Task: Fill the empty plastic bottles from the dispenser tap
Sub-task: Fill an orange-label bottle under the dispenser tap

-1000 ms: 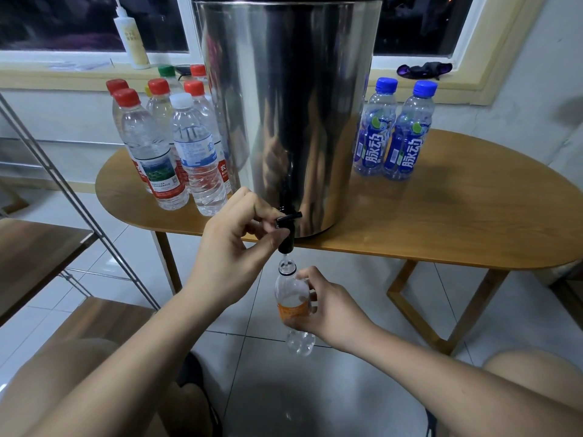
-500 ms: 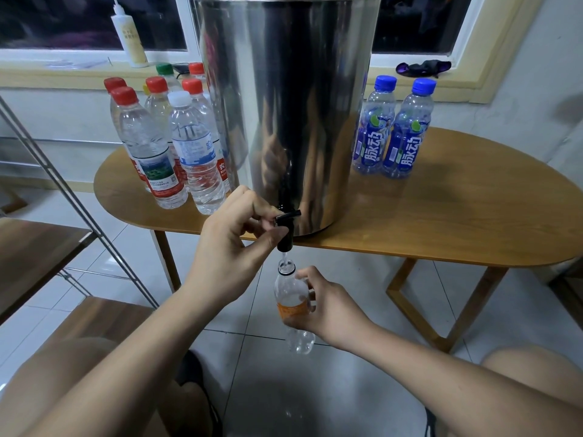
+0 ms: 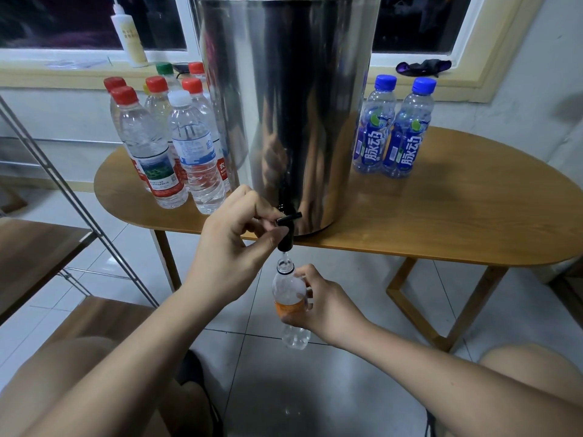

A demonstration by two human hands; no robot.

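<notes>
A tall steel dispenser (image 3: 290, 115) stands at the front edge of a wooden table (image 3: 441, 222). Its black tap (image 3: 287, 230) hangs over the edge. My left hand (image 3: 233, 244) pinches the tap lever between thumb and fingers. Just below the spout, my right hand (image 3: 321, 304) grips a small clear bottle with an orange label (image 3: 288, 298), uncapped, mouth right under the tap. A thin stream of water runs from the spout into the bottle's neck.
Several capped water bottles with red, white and green caps (image 3: 164, 146) stand left of the dispenser. Two blue-capped bottles (image 3: 391, 130) stand to its right. A metal rack with wooden shelves (image 3: 47, 241) is at the left. Tiled floor (image 3: 315, 389) lies below.
A stream of water now shows between spout and bottle mouth, which was not visible one second ago. Both hands hold their places.
</notes>
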